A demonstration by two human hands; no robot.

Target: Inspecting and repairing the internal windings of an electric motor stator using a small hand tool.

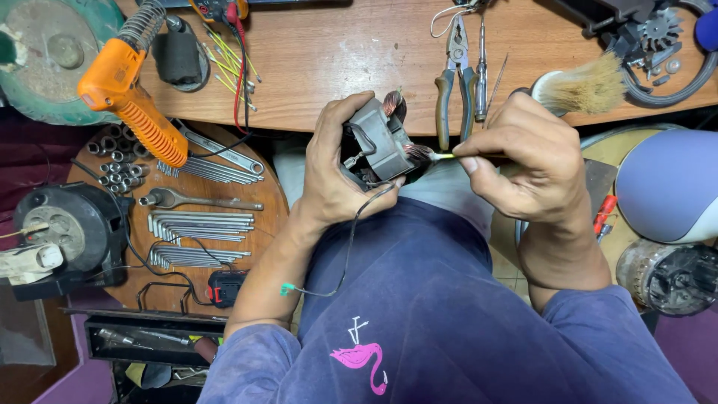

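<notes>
Left hand (pixel 333 176) wrapped round grey motor stator (pixel 378 142); right hand (pixel 535 161) pinching thin yellow-tipped tool (pixel 449 156) against its copper windings (pixel 419 154), near the desk (pixel 351 60).

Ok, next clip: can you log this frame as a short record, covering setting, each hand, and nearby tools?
setting: wooden bench, person seated, seen from above
left hand: grips a grey motor stator with copper windings
right hand: pinches a thin yellow-green tube at the windings
wire: black, trails from the stator over the lap
bench tools: pliers, brush, orange soldering gun
left side: round board with wrenches
</notes>
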